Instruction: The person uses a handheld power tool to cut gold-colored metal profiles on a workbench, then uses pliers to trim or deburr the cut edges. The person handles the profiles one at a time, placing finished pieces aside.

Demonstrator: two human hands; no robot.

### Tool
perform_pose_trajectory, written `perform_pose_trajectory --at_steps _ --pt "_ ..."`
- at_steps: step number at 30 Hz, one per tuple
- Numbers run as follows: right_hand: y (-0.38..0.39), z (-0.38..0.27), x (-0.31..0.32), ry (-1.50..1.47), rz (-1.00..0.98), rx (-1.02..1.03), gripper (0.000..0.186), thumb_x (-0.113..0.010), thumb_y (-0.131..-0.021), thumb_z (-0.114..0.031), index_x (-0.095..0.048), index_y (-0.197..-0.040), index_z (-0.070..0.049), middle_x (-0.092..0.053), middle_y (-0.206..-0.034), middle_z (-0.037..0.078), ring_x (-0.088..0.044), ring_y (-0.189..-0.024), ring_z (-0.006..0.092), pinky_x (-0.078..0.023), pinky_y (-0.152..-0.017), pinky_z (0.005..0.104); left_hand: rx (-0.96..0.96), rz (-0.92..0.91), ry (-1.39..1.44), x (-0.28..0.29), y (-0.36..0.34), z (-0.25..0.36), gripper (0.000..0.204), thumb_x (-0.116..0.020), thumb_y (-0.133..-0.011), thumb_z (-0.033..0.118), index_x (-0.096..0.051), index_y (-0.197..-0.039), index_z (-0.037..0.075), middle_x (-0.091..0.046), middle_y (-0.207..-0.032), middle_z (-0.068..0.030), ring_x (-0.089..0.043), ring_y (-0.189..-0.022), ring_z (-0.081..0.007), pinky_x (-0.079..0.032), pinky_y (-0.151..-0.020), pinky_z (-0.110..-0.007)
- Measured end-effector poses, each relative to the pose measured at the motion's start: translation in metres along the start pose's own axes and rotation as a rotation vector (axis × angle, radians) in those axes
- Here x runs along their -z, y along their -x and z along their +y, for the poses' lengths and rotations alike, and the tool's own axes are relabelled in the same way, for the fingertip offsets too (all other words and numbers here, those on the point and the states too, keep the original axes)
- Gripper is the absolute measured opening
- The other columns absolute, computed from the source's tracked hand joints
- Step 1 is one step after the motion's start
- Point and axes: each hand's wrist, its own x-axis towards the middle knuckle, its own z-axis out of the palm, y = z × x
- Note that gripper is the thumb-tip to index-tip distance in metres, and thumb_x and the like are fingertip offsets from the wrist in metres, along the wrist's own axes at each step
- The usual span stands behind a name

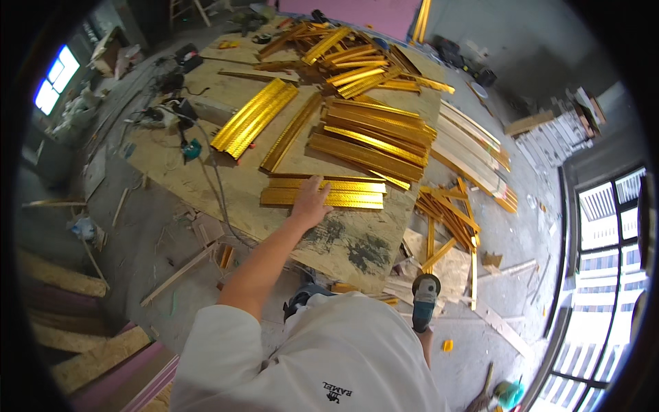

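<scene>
My left hand (311, 202) lies with its fingers stretched out on a short stack of shiny gold moulding strips (357, 193) near the front of the wooden worktable (288, 233). Down at my right side, past the table's edge, my right hand (426, 336) is closed round a teal and grey angle grinder (425, 302), its disc end pointing away from me. Most of that hand is hidden by the tool and my shirt. Beyond the left hand lie a single gold strip (292, 134), a bright gold pair (255, 118) and a wider stack of gold strips (374, 141).
A jumbled heap of gold offcuts (357, 58) covers the table's far end. A cable (218, 178) runs over the left edge from a teal tool (191, 148). Gold scraps (449, 213) and long boards (473, 147) lie to the right, with wood pieces (180, 275) on the floor at left.
</scene>
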Motion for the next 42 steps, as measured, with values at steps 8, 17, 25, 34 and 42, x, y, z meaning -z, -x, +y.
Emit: perform_pose_trajectory --at_steps 8,17,25,34,42 --pt "0.040 -0.030 -0.006 -0.100 0.016 -0.056 0.023 -0.068 -0.071 -0.016 -0.066 -0.087 0.001 -0.065 -0.064 0.008 -0.063 -0.053 0.0162 -0.051 -0.051 0.0317 -0.117 -0.046 0.071 -0.001 0.003 -0.037 0.067 -0.068 -0.092 0.037 -0.044 -0.146 0.007 -0.042 -0.146 -0.0142 -0.036 -0.138 -0.0324 -0.032 -0.115 -0.046" --pt "0.089 -0.107 0.001 -0.208 -0.012 -0.194 0.019 -0.065 -0.069 -0.012 -0.064 -0.082 0.001 -0.062 -0.061 0.007 -0.060 -0.051 0.0157 -0.048 -0.050 0.0308 -0.169 0.032 0.172 -0.004 0.011 -0.039 0.060 -0.075 -0.086 0.030 -0.053 -0.133 0.000 -0.055 -0.126 -0.0153 -0.050 -0.121 -0.0338 -0.040 -0.105 -0.046" --pt "0.088 -0.071 -0.012 -0.287 -0.019 -0.124 0.019 -0.064 -0.070 -0.011 -0.064 -0.083 0.002 -0.062 -0.061 0.007 -0.059 -0.051 0.0161 -0.048 -0.049 0.0320 -0.023 0.187 0.177 0.041 0.047 -0.041 0.063 -0.073 -0.088 0.031 -0.045 -0.137 0.002 -0.049 -0.128 -0.0159 -0.045 -0.124 -0.0338 -0.036 -0.107 -0.049" --pt "0.115 -0.104 -0.028 -0.361 -0.036 -0.084 0.024 -0.067 -0.070 -0.011 -0.067 -0.090 0.002 -0.065 -0.066 0.008 -0.061 -0.052 0.0167 -0.049 -0.048 0.0318 0.415 0.368 0.101 0.081 -0.037 -0.098 0.066 -0.077 -0.081 0.037 -0.050 -0.130 0.001 -0.052 -0.125 -0.0171 -0.047 -0.120 -0.0351 -0.039 -0.101 -0.050" --pt "0.098 -0.176 -0.053 -0.358 0.033 0.157 0.027 -0.065 -0.071 -0.008 -0.067 -0.095 0.005 -0.067 -0.072 0.008 -0.062 -0.056 0.0145 -0.049 -0.051 0.0288 0.441 0.413 0.160 0.063 -0.108 -0.146 0.070 -0.075 -0.083 0.038 -0.046 -0.134 0.002 -0.049 -0.127 -0.0201 -0.044 -0.123 -0.0371 -0.036 -0.105 -0.051"
